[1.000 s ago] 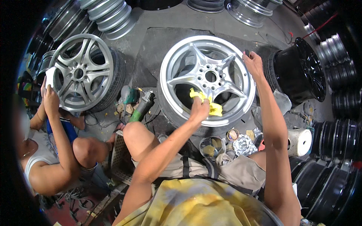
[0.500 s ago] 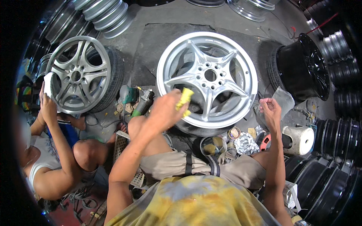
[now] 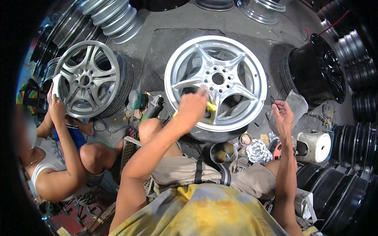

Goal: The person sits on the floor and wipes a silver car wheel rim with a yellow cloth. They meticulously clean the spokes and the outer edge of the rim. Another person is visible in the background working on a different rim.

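A silver five-spoke wheel rim (image 3: 258,92) lies face up in front of me on a dark tyre (image 3: 226,135). My left hand (image 3: 193,110) is closed on a crumpled yellow cloth (image 3: 212,107) at the rim's lower-left spokes, just below the hub. The hand hides part of the cloth and is slightly blurred. To the right of the rim, apart from it, my right hand (image 3: 282,114) is raised with its fingers curled together. A small dark bit shows at its fingertips, too small to name. Beside that hand lies a clear plastic sheet (image 3: 297,104).
At left, another person's hands (image 3: 56,104) hold a white pad on a second silver rim (image 3: 112,84). An angle grinder (image 3: 151,108) and a green sander (image 3: 138,100) lie between us. A black wheel (image 3: 315,70) stands right; a bucket (image 3: 222,153) sits by my legs.
My left hand has moved right with the yellow cloth, across the lower-left part of the rim toward the bottom spoke. My right hand stays nearly in place.
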`<move>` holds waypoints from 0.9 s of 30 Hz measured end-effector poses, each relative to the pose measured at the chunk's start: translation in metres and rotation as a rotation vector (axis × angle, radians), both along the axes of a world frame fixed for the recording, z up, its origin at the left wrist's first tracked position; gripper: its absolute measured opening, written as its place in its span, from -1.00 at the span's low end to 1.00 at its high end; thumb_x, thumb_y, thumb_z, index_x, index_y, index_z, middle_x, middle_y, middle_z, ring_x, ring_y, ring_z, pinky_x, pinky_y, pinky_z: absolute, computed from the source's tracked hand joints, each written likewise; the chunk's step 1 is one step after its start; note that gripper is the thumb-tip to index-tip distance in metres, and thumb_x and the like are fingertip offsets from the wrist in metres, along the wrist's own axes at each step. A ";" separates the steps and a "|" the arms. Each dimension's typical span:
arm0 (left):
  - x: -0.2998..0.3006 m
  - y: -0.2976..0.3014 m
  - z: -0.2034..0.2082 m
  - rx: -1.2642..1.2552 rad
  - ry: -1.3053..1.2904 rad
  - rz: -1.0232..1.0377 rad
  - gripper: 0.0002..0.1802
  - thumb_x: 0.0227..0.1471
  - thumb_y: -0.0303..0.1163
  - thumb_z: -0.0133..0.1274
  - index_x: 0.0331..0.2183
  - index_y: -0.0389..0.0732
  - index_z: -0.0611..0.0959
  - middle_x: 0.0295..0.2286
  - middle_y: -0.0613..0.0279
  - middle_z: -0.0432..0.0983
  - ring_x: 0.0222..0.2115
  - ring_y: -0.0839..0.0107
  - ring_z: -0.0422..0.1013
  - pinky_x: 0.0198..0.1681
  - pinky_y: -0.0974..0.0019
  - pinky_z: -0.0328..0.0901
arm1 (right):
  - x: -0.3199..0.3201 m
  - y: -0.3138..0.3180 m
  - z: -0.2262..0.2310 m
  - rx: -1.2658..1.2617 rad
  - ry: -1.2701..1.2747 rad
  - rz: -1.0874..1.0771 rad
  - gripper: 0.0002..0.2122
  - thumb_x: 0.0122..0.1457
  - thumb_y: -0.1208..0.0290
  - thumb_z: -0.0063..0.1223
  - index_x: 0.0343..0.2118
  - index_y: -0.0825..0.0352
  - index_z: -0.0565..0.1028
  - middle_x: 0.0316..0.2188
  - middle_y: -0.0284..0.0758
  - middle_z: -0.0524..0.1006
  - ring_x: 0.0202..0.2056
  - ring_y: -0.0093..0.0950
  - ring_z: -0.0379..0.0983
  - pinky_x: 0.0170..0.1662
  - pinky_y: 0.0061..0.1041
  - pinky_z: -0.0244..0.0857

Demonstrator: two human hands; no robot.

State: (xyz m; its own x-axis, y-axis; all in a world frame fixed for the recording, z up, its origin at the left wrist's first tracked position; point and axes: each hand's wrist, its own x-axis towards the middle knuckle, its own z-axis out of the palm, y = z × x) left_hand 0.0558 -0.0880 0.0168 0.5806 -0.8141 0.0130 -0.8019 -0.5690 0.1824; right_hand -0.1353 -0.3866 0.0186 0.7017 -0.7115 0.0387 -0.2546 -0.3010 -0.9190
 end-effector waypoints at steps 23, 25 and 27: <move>0.173 0.051 0.054 -0.320 -0.172 0.490 -0.53 0.08 -0.02 0.12 -0.15 -0.20 0.70 -0.28 0.01 0.65 -0.23 0.00 0.57 -0.15 0.02 0.43 | -0.036 0.012 -0.003 -0.201 0.201 -0.078 -0.76 0.26 0.30 0.14 -0.24 0.42 0.59 -0.59 -0.38 0.56 -0.56 -0.65 0.43 -0.50 -0.64 0.24; 0.184 0.070 0.025 -0.181 0.032 0.573 -0.33 0.10 0.20 0.06 -0.16 -0.28 0.70 -0.37 -0.02 0.65 -0.27 0.04 0.59 -0.18 0.05 0.43 | -0.036 0.007 -0.017 -0.160 0.308 -0.045 -0.74 0.27 0.27 0.13 -0.22 0.42 0.59 -0.56 -0.34 0.59 -0.55 -0.61 0.47 -0.48 -0.61 0.29; 0.184 0.074 -0.005 -0.168 0.271 0.603 -0.19 0.04 0.34 0.06 -0.09 -0.28 0.68 -0.32 -0.13 0.64 -0.20 0.01 0.57 -0.11 0.06 0.41 | -0.031 0.008 -0.026 0.011 0.419 0.017 -0.71 0.28 0.24 0.12 -0.19 0.44 0.58 -0.52 -0.30 0.61 -0.53 -0.56 0.50 -0.44 -0.58 0.36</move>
State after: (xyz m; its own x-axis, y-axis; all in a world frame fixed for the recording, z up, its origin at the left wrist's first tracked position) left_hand 0.2399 -0.0140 0.0122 0.9328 -0.3467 -0.0985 -0.2671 -0.8483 0.4572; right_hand -0.1662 -0.3781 -0.0072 0.6671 -0.6983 -0.2596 -0.6018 -0.2997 -0.7403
